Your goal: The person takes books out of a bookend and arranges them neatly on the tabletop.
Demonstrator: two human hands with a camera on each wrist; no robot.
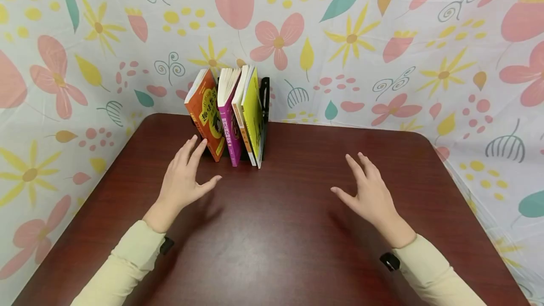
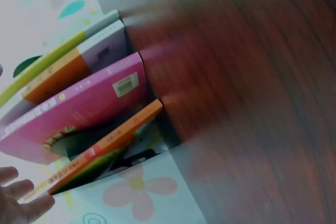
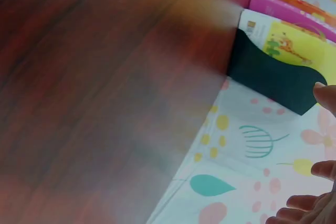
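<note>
My left hand hovers over the table's left side, fingers spread and empty, its fingertips near the row of books. My right hand is held over the right side, also spread with nothing in it. The row stands at the back: an orange book leaning left, a magenta book, a thin white-and-orange book and a yellow book. A black bookend stands against the yellow book's side. In the left wrist view the magenta book shows a barcode on its cover.
The dark red-brown wooden table has rounded back corners. A white cloth with flowers and leaves hangs behind it and along both sides. Dark bands sit on both wrists, below cream sleeves.
</note>
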